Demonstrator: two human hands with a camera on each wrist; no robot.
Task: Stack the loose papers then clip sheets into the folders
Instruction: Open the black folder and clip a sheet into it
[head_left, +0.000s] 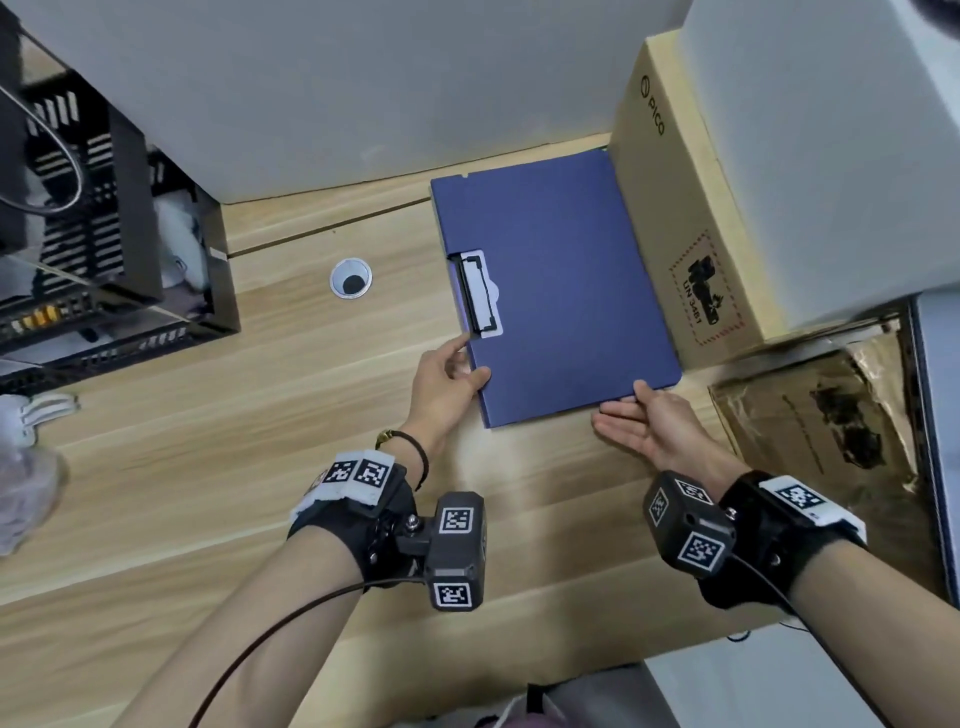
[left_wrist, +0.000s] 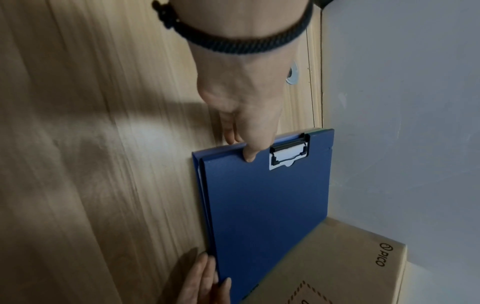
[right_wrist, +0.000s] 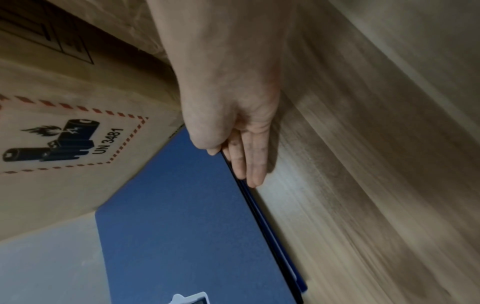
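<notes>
Desk of pale wood under everything, cardboard box at far right, and the blue folder lying closed flat on the desk with its right edge touching the box. Looks like two folders stacked, a second blue edge shows beneath in the wrist views. Clip sits on the folder's left edge, closed. My left hand pinches that edge just below the clip, thumb on the cover, fingers under. My right hand is released, fingers straight along the near edge, thumb tip on the cover corner. No loose sheets visible. Step in hand, I judge: squaring or opening the folder. To do it well, keep the left pinch clear of the clip, push evenly with the flat right fingers, and mind the box, which blocks movement rightward.
</notes>
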